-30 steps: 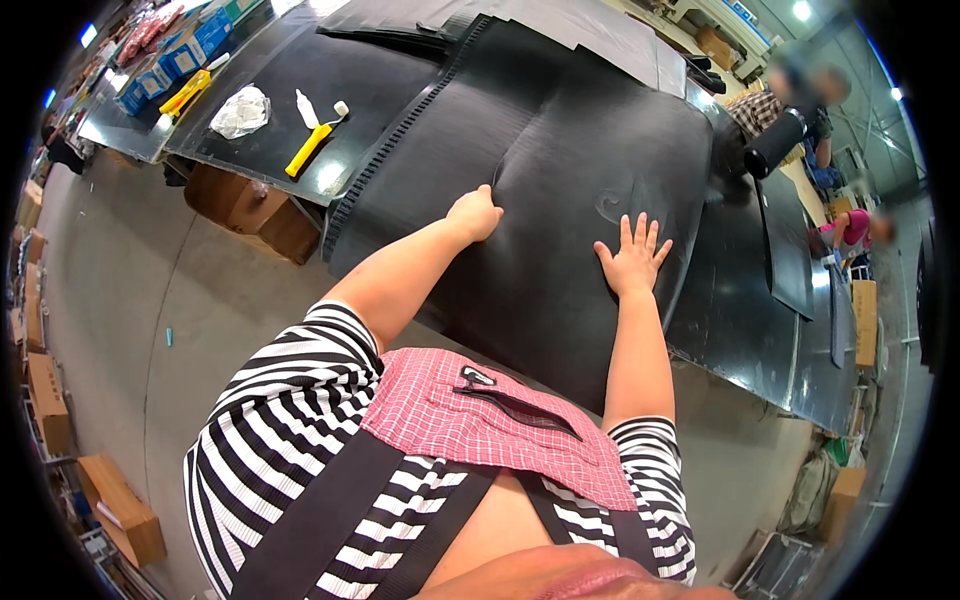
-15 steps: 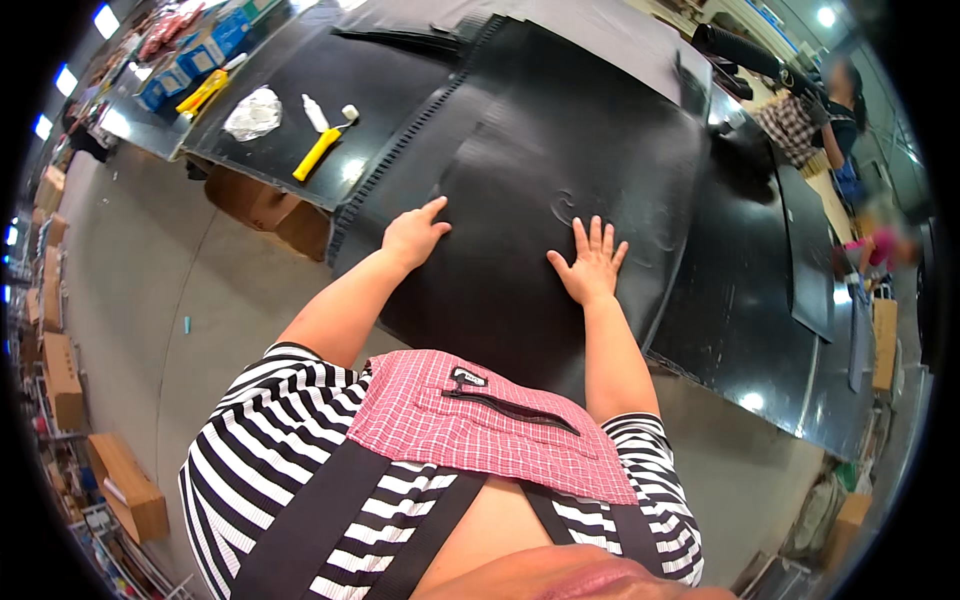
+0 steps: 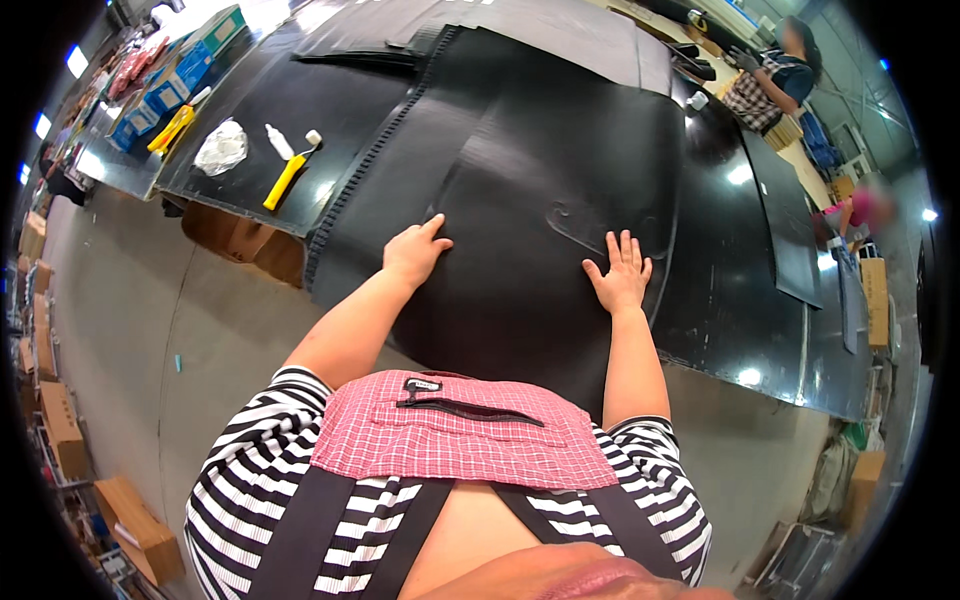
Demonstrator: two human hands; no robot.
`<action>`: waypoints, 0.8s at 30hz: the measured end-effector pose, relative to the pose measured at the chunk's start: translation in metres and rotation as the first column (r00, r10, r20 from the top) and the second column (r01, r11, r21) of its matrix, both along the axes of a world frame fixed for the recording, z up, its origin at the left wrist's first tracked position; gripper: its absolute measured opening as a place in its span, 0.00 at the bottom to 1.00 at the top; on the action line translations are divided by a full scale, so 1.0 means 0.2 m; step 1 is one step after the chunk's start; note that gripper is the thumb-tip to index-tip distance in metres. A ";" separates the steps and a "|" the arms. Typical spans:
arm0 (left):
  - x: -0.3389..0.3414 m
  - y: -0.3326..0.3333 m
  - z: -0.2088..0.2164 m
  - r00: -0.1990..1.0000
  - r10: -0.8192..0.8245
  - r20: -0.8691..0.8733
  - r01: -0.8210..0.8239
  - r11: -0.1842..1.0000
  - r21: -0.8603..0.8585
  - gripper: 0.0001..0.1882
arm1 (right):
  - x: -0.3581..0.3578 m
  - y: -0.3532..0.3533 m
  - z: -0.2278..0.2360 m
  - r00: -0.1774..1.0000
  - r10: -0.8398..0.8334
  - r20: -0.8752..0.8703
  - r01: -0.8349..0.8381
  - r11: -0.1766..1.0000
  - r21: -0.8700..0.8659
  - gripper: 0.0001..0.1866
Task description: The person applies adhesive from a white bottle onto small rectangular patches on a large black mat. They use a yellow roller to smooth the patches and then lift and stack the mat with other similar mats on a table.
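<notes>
A large black sheet (image 3: 520, 290), smooth and slightly shiny, lies over the table and hangs past its near edge toward my body. Its left edge is notched, and a raised curl-shaped line marks its surface. My left hand (image 3: 412, 252) rests on the left part of the sheet, index finger stretched forward and thumb apart, with nothing held. On the right part, near the sheet's right edge, my right hand (image 3: 621, 278) lies flat with fingers spread, just right of the curved line. Both palms face down.
Left of the sheet on the dark table (image 3: 350, 100) are a yellow-handled roller (image 3: 286, 182), a white tube (image 3: 279, 142) and crumpled white wrapping (image 3: 221, 148). Blue boxes (image 3: 170, 92) stand at far left. Two people work at the right, one beside a flat black panel (image 3: 782, 225).
My right hand has slid to the right across the sheet, toward its right edge. My left hand stays at nearly the same spot. The whole view has shifted slightly.
</notes>
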State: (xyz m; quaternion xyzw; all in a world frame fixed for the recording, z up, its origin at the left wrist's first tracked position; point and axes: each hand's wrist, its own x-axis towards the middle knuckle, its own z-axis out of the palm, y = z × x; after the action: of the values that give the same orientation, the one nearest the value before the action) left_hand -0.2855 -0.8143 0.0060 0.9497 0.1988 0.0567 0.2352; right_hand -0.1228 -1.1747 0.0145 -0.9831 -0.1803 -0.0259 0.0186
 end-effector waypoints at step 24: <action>-0.01 -0.03 -0.02 0.999 -0.001 0.045 -0.006 0.989 0.149 0.30 | 1.59 -0.11 -0.14 0.985 -0.169 -0.040 0.174 0.959 0.222 0.61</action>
State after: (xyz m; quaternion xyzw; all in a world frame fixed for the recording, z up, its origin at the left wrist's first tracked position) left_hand -0.2876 -0.8209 0.0019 0.9629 0.1898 0.0931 0.1678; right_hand 0.1951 -1.1972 -0.0139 -0.9868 -0.0901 -0.0372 0.1292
